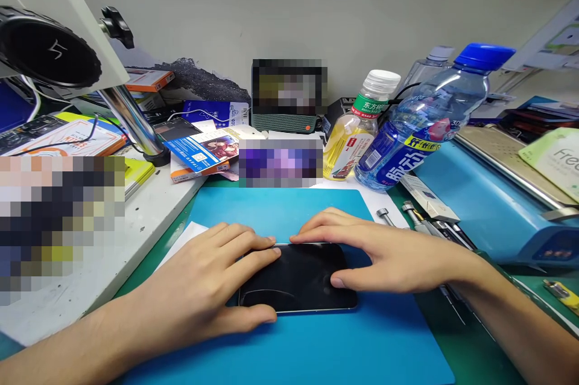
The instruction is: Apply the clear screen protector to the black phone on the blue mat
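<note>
A smartphone [303, 279] with a dark, blank screen lies flat, long side across, on a blue work mat [271, 349]. My left hand [208, 276] spans its left end, with fingertips at the far edge and the thumb along the near edge. Over the right part is my right hand [375, 249]; its fingers reach the far edge while the thumb rests on the glass near the right end. Both hands grip the phone, and the left end of it is partly hidden under my left hand.
A microscope stand [131, 119] rises at left from a white base [154, 210]. Behind the mat are boxes and a speaker-like device [284, 122]. A tea bottle [357, 131] and a blue-capped bottle [420, 125] stand right, near screwdrivers [418, 219] and a blue machine [497, 204].
</note>
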`<state>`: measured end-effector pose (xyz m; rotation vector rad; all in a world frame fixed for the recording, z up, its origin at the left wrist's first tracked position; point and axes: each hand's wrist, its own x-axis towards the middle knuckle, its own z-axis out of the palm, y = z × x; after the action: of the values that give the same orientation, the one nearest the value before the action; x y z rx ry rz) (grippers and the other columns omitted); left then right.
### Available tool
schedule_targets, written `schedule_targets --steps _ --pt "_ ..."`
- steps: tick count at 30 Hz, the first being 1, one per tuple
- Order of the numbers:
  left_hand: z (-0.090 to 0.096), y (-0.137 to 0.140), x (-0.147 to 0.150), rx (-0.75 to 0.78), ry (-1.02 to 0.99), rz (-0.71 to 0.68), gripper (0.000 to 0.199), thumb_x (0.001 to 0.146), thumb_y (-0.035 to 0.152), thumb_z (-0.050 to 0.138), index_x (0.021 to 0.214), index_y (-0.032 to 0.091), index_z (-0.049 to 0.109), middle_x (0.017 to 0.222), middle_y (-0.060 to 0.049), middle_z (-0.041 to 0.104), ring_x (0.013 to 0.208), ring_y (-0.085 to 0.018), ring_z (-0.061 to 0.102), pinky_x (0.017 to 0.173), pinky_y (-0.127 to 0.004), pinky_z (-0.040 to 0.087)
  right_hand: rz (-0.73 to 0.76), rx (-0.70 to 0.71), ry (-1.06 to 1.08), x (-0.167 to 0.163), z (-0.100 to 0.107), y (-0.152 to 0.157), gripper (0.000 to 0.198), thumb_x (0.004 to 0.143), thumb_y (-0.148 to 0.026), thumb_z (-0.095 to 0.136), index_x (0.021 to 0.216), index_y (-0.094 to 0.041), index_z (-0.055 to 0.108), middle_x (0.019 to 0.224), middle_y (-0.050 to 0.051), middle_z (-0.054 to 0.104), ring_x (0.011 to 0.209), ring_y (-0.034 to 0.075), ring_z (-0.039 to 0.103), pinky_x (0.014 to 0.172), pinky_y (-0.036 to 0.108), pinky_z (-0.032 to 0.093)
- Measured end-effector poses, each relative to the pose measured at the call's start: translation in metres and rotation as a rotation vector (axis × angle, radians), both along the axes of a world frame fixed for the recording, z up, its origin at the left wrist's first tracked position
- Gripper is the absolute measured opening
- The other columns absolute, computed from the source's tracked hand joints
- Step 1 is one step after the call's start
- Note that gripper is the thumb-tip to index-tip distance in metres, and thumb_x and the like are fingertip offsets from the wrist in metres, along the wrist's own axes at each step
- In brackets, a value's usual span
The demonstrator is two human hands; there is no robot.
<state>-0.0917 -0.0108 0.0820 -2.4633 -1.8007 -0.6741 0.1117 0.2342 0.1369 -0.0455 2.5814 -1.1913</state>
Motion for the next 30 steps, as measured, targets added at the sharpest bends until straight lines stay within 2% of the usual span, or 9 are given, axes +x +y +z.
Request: schedule_targets --steps 5,11,18,25,30 --pt "0.0 -0.002 0.0 -0.033 -0.026 0.009 0.048 0.105 0.043 0.069 0.143 0.018 0.056 0.133 -0.012 0.07 0.116 -0.031 0.068 0.091 -0.045 0.055 -0.023 0.014 -0.02 -0.003 0.0 -0.005 0.064 0.095 -0.046 0.08 0.154 -0.032 0.059 0.15 0.005 0.058 0.141 0.027 0.054 0.12 0.042 0.043" --pt "-0.001 0.001 0.002 -0.016 -0.046 0.017 0.049 0.1 0.041 0.076 0.14 0.019 0.057 0.13 -0.011 0.071 0.114 -0.03 0.069 0.09 -0.044 0.055 -0.058 0.03 0.0 -0.006 -0.003 -0.011 0.059 0.094 -0.048 0.079 0.148 -0.029 0.064 0.142 0.007 0.061 0.133 0.03 0.057 0.116 0.045 0.044" --pt "-0.003 0.001 0.002 -0.042 -0.045 0.02 0.048 0.102 0.04 0.072 0.142 0.019 0.054 0.132 -0.011 0.069 0.116 -0.03 0.067 0.091 -0.044 0.052 -0.074 0.033 0.046 -0.008 -0.005 -0.015 0.053 0.096 -0.054 0.077 0.141 -0.028 0.067 0.137 0.007 0.063 0.13 0.029 0.056 0.113 0.043 0.043" --pt "-0.002 0.0 0.001 -0.058 -0.041 0.014 0.048 0.105 0.045 0.07 0.142 0.02 0.054 0.132 -0.011 0.068 0.117 -0.029 0.066 0.093 -0.044 0.051 -0.026 0.01 0.024 -0.005 -0.002 -0.01 0.048 0.105 -0.041 0.069 0.151 -0.028 0.062 0.142 0.007 0.061 0.135 0.025 0.054 0.117 0.039 0.04" --pt "-0.005 0.0 0.001 -0.073 -0.052 0.025 0.05 0.104 0.045 0.071 0.144 0.021 0.052 0.135 -0.01 0.066 0.12 -0.029 0.063 0.096 -0.045 0.049 -0.023 0.018 -0.018 -0.004 0.001 -0.008 0.061 0.096 -0.041 0.08 0.152 -0.028 0.061 0.146 0.006 0.059 0.138 0.027 0.053 0.117 0.039 0.04"
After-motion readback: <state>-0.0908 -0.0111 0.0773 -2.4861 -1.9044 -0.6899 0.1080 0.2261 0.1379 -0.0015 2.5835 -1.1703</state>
